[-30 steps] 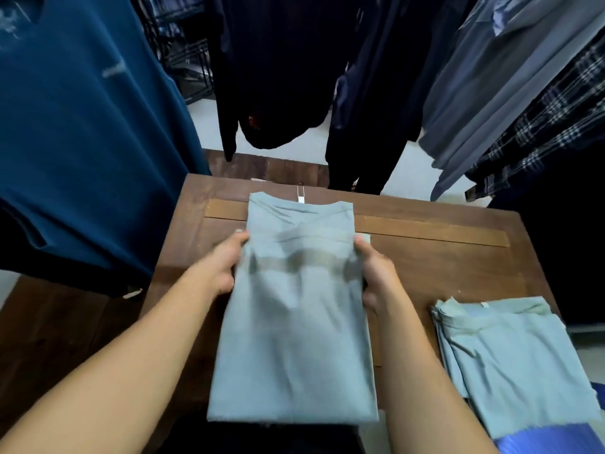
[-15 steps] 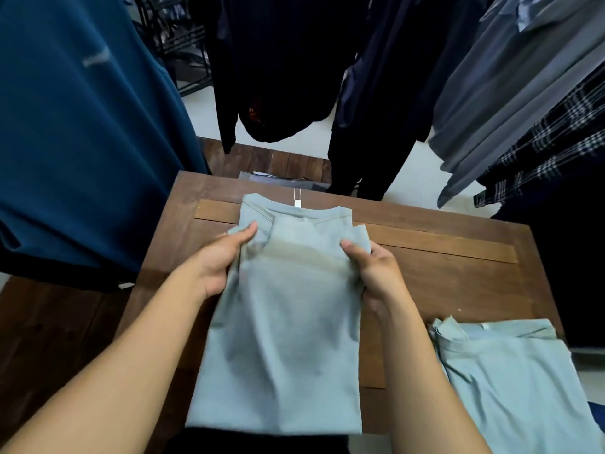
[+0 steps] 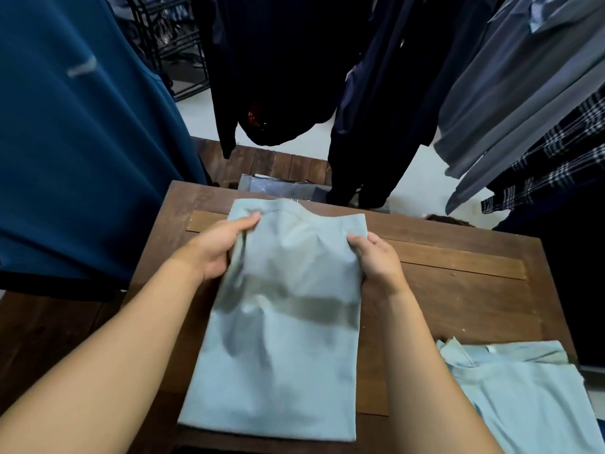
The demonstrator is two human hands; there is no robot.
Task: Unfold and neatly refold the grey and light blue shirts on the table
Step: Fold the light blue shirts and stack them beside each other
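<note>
Folded light blue shirt [image 3: 278, 348], a soft cloth rectangle, lying centre frame on wooden surface [image 3: 458, 290], upper edges gripped by left hand [image 3: 216, 250] and right hand [image 3: 376, 260].

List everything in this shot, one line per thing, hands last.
centre shirt: one, light blue, lying on the middle of the table
folded shirt: one, light blue, near right, at the table's corner
table: one, dark brown wood, under the shirts
hanging top: one, teal blue, far left
hanging garments: several, black and navy, top centre
hanging shirts: at least two, grey, upper right
checked shirt: one, dark with white lines, right edge
wrapped packet: one, greyish, just behind the table
left hand: grips the centre shirt's left edge near the collar
right hand: pinches its right edge
</note>
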